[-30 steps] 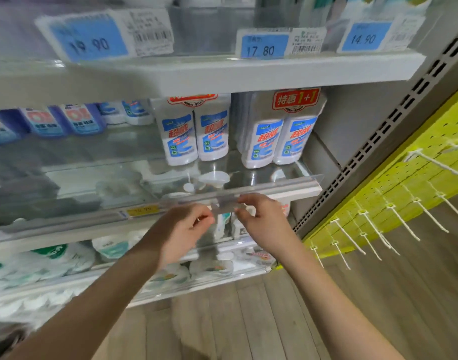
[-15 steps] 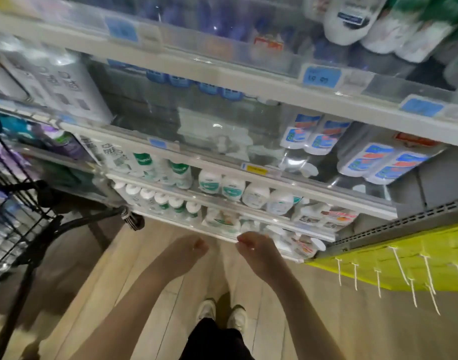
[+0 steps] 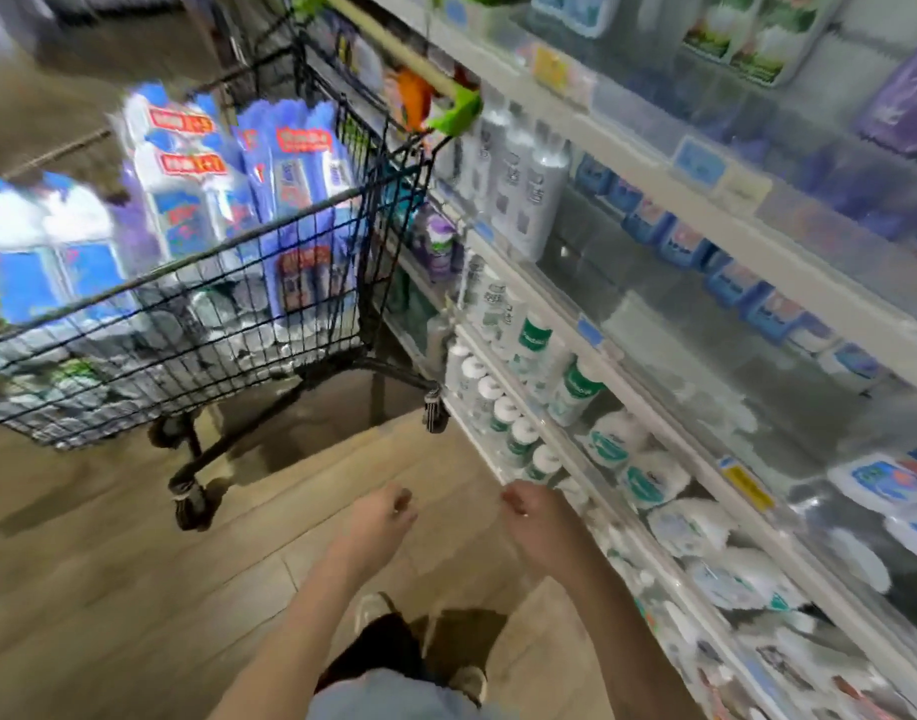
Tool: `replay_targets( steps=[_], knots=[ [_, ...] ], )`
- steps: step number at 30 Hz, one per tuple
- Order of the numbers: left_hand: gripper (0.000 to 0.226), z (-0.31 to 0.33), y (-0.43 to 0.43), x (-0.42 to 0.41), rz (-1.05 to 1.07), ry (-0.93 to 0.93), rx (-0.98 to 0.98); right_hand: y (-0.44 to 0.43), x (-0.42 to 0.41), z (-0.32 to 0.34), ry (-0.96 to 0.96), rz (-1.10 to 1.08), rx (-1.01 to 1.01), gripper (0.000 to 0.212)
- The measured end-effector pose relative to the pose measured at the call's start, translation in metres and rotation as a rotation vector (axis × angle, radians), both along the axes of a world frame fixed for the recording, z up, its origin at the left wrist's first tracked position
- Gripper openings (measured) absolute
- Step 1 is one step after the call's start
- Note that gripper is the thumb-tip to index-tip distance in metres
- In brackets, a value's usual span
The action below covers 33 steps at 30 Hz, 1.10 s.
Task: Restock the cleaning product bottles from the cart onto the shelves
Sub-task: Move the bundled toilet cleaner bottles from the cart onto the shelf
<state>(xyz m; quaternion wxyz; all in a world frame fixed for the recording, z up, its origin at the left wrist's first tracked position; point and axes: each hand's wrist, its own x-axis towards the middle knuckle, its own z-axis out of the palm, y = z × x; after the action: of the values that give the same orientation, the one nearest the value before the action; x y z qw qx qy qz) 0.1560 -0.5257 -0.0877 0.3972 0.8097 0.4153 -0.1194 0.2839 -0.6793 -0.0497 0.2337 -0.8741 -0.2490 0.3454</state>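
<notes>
— Where are the shelves [image 3: 648,402]?
— Along the right side, several tiers stocked with white and blue bottles.
— And the cart [image 3: 212,324]?
— Black wire, on the wooden floor [image 3: 108,589] to the left, its far corner just beside the shelves. Blue-and-white bottle packs [image 3: 295,200] stand upright in its basket.
— The hands?
— The left hand [image 3: 376,517] and right hand [image 3: 537,517] hang side by side over the floor, apart, fingers loosely curled, holding nothing.
</notes>
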Motion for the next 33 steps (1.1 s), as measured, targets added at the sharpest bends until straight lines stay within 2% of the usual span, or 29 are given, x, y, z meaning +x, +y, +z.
replay_targets(
  steps=[8,13,19,22,26,30,33],
  knots=[
    [0.029,0.035,0.119,-0.023,0.229,-0.207,0.193,0.111,-0.005,0.02,-0.048,0.269,-0.015,0.034],
    [0.033,0.052,0.219,-0.041,0.362,-0.343,0.325,0.217,-0.007,0.037,-0.145,0.344,0.104,0.039],
    [0.043,0.06,0.333,-0.051,0.321,-0.371,0.516,0.345,-0.01,0.051,-0.249,0.368,0.311,0.046],
    [0.052,0.056,0.372,-0.043,0.264,-0.308,0.519,0.394,-0.006,0.05,-0.292,0.384,0.341,0.049],
    [0.054,0.043,0.407,-0.025,0.236,-0.25,0.453,0.444,0.009,0.039,-0.359,0.415,0.314,0.053],
    [0.045,0.032,0.433,-0.005,0.277,-0.211,0.34,0.48,0.037,0.018,-0.425,0.469,0.192,0.053],
    [0.038,0.034,0.459,0.014,0.376,-0.274,0.326,0.506,0.058,0.004,-0.524,0.495,0.143,0.052]
  ],
)
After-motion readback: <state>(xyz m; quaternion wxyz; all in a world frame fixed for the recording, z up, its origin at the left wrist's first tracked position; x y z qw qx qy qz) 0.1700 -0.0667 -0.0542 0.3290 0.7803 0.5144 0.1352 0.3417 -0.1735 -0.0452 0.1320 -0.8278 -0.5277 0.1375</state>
